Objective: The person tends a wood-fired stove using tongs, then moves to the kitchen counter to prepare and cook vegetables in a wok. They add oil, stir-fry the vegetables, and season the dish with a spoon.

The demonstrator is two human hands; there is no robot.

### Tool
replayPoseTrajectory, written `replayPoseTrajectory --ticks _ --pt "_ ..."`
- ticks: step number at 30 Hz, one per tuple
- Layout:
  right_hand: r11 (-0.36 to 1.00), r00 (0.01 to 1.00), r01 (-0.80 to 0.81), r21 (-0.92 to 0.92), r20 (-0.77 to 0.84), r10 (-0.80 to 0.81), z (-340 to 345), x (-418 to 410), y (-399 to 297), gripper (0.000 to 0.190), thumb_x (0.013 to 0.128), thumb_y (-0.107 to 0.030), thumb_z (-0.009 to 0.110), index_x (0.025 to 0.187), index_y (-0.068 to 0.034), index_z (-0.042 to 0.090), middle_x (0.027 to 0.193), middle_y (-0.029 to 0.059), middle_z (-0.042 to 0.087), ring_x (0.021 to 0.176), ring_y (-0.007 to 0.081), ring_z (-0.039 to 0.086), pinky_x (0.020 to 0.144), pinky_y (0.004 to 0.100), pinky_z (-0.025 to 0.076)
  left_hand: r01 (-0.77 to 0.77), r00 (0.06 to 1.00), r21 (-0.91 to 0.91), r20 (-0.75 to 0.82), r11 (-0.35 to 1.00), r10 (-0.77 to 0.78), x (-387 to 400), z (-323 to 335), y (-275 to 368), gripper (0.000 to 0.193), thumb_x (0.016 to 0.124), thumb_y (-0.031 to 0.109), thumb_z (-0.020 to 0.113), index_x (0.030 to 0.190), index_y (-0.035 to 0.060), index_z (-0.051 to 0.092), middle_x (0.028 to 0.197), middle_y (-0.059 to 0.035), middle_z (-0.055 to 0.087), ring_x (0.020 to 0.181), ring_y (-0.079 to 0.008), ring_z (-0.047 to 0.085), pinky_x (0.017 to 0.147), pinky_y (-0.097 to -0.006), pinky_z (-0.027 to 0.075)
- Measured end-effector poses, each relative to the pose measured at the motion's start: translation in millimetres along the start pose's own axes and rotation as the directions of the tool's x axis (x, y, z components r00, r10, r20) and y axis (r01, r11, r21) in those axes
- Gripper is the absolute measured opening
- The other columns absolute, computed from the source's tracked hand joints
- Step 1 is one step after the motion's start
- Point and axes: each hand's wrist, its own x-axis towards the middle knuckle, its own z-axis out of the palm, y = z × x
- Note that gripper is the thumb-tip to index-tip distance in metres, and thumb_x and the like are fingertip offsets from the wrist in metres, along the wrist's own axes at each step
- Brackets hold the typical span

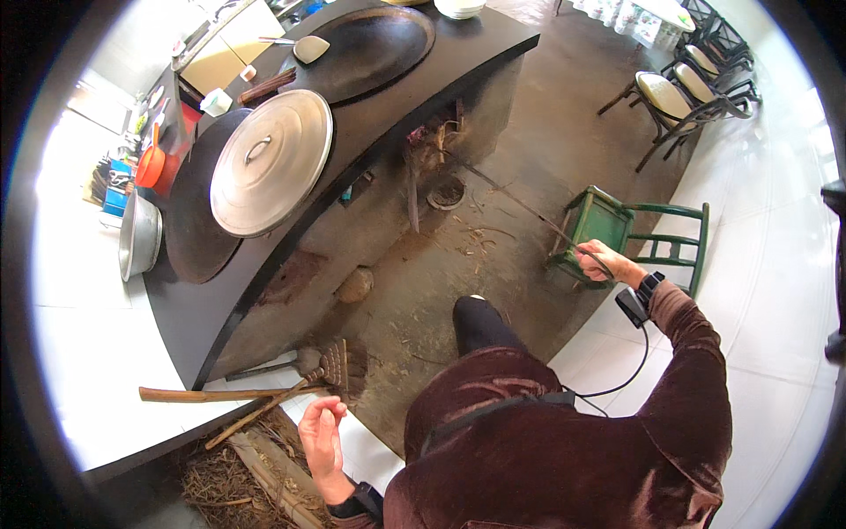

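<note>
My right hand is closed around the near end of a long thin metal rod, beside a green wooden chair. The rod's far end reaches the stove opening under the dark counter, where sticks of wood stick out. On the floor below that opening stands a small round pot. My left hand is raised with nothing in it, fingers partly curled and apart from the thumb. It is near a wooden pole and a bamboo rake.
A large metal lid and a big wok are on the counter. Wood chips litter the floor. A round stone-like object sits at the counter's base. Firewood and twigs lie lower left; several chairs stand upper right.
</note>
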Motion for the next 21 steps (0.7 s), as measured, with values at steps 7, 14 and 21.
replayPoseTrajectory --ticks 7,14,21 --pt "0.971 0.995 -0.041 0.235 0.102 0.018 -34.0 107.8 7.9 0.018 0.091 -0.024 0.055 0.08 -0.016 0.044 0.055 -0.0098 0.029 0.041 0.0038 0.029 0.037 0.0236 0.021 0.139 0.986 0.13 -0.115 0.982 -0.124 -11.2 28.7 -14.5 0.026 0.091 0.016 0.062 0.106 -0.0053 0.06 0.088 -0.0089 0.063 0.083 -0.0159 0.059 0.081 -0.0298 0.048" --pt "0.943 0.937 0.325 0.068 0.113 -0.331 -51.7 216.3 37.4 0.021 0.087 -0.021 0.053 0.071 -0.016 0.041 0.055 -0.0091 0.035 0.044 0.0038 0.035 0.038 0.0232 0.026 0.315 0.946 0.331 -0.036 0.889 -0.322 17.0 50.3 -24.8 0.031 0.09 0.02 0.063 0.109 -0.0035 0.059 0.092 -0.0087 0.063 0.088 -0.0181 0.061 0.08 -0.0303 0.05" --pt "0.845 0.859 0.494 -0.202 -0.034 -0.511 -37.6 329.6 -0.2 0.028 0.08 -0.031 0.058 0.076 -0.003 0.054 0.061 0.0016 0.049 0.053 0.0155 0.047 0.045 0.033 0.036 0.423 0.875 0.674 -0.13 0.606 -0.466 35.9 98.6 -27.2 0.033 0.094 0.025 0.059 0.116 0.0022 0.058 0.097 -0.0054 0.064 0.08 -0.012 0.058 0.068 -0.025 0.046"
